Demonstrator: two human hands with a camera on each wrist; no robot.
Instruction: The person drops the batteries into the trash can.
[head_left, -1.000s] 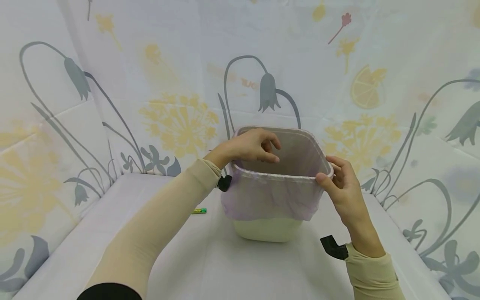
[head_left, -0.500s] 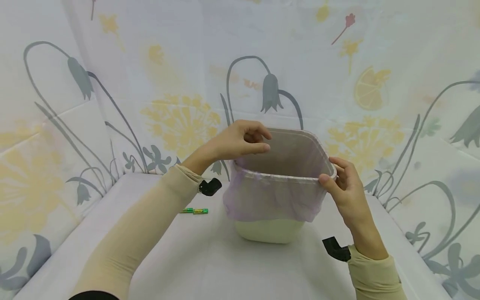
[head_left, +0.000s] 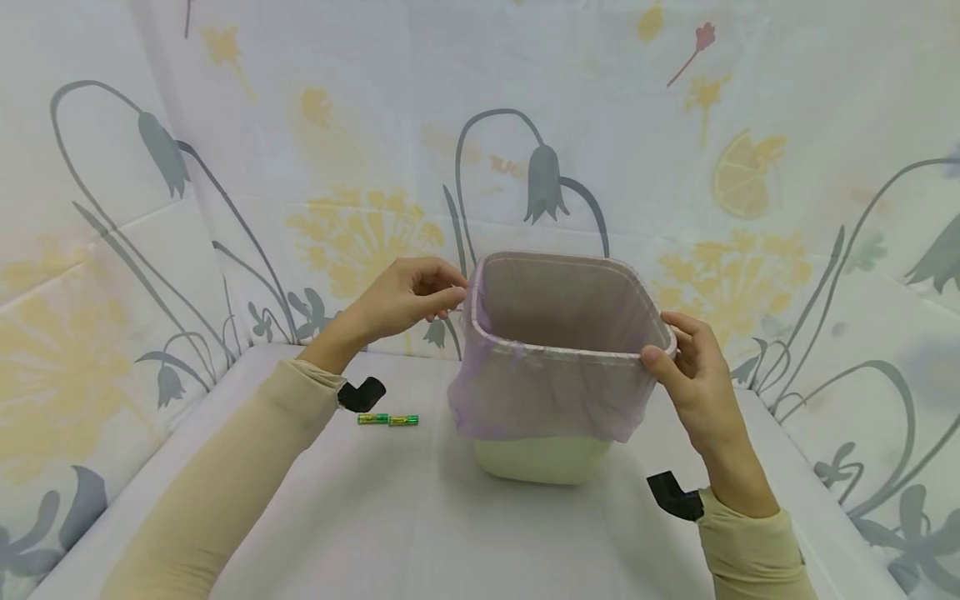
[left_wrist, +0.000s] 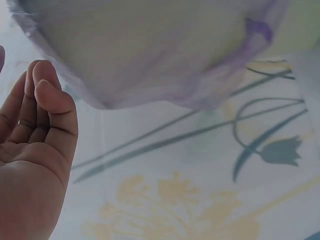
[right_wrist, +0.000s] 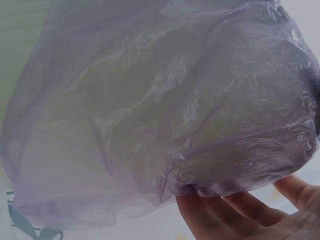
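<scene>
Pale purple plastic liner (head_left: 543, 392) is draped over a cream square bin (head_left: 542, 457) on the white tabletop (head_left: 420, 525). Its right rim is pinched by the right hand (head_left: 690, 375); the left hand (head_left: 405, 296), fingers curled, is at the left rim.

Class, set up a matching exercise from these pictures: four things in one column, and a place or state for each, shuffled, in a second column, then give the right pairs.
Things:
1. purple bag
2. batteries
3. left hand
4. right hand

Places or states:
A. lying on the table, left of the bin
B. at the bin's left rim, fingers curled
C. folded over the bin's rim, hanging down outside
D. gripping the bin's right rim

Pairs: 1-C, 2-A, 3-B, 4-D
</scene>
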